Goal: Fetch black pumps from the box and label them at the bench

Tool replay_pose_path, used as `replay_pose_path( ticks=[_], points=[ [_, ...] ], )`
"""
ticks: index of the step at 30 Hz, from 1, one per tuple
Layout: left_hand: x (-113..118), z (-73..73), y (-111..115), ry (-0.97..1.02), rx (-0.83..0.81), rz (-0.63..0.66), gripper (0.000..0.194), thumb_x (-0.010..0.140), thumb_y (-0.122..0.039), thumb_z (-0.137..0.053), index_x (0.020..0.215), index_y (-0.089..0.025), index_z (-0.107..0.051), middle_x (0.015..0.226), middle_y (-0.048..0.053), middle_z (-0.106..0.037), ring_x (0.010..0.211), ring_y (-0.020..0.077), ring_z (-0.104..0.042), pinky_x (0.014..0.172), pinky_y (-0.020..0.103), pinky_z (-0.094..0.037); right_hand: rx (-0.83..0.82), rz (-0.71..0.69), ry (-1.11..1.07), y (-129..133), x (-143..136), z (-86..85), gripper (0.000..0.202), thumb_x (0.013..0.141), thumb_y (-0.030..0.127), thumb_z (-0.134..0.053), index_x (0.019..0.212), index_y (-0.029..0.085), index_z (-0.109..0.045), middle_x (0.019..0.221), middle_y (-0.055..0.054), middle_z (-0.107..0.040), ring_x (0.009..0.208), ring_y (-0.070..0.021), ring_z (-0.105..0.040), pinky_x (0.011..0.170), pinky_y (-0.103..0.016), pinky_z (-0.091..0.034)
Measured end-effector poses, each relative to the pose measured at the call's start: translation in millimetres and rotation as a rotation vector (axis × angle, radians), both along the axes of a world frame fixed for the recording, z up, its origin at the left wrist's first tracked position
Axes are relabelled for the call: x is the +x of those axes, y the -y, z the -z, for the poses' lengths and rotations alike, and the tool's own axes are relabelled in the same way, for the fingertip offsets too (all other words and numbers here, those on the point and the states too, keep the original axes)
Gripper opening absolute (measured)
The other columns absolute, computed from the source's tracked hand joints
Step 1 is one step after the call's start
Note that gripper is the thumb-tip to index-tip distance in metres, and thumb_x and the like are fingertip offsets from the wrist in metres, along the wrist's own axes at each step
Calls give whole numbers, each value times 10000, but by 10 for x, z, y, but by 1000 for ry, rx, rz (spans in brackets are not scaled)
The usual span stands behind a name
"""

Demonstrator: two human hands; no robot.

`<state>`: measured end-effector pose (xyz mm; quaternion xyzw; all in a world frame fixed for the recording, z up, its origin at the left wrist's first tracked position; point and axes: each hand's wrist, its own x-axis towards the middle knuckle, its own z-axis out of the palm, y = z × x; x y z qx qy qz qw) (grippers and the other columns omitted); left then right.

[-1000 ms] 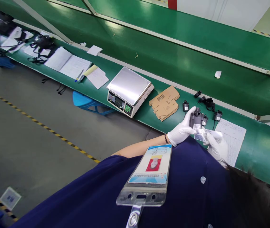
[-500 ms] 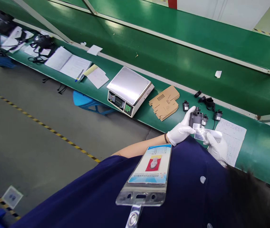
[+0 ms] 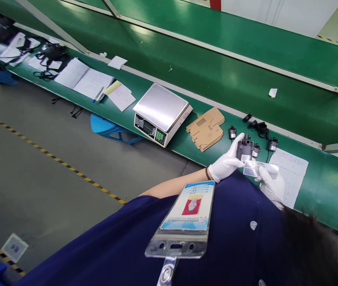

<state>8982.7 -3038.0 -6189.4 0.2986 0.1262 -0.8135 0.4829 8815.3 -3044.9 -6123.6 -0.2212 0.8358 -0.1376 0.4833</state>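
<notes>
In a white glove, my left hand (image 3: 225,163) grips a black pump (image 3: 245,147) by its side, with its pipe stubs pointing up. My right hand (image 3: 272,183), also gloved, is closed on a strip of silver printed labels (image 3: 250,169). The strip lies right against the pump's lower end, where a silver label shows; whether the two are joined I cannot tell. Behind the held pump are smaller black pumps (image 3: 232,132), one of them (image 3: 273,144) beside a written sheet (image 3: 292,174) that my right hand partly covers.
Flat brown cardboard boxes (image 3: 206,129) lie left of my hands, with a weighing scale (image 3: 161,107) beyond them. Black ring-shaped parts (image 3: 262,129) sit along the bench's back edge. Farther left are an open notebook (image 3: 90,81) and cabled devices (image 3: 51,55). A blue stool (image 3: 109,129) stands under the bench.
</notes>
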Motion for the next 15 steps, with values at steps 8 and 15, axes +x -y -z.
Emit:
replay_pose_path(
  ticks=[8,15],
  points=[
    [17,-39,25,-77,67,16,1280,543,-95,-745,1624,-315,-97,1633,139,-304,1333,352,-502,1002,421,-476,4,-17,-19,-41,-73,58,483,599,464,-893,913,146,-708,740,-8,-725,549,-137,-642,538,-245,-542],
    [7,-27,10,-60,61,18,1235,545,-95,-707,1617,-328,-139,1653,115,-273,1336,334,-501,1004,411,-469,-32,-18,17,-41,-66,59,456,616,446,-894,907,153,-700,742,-11,-719,562,-138,-641,536,-244,-534]
  ],
)
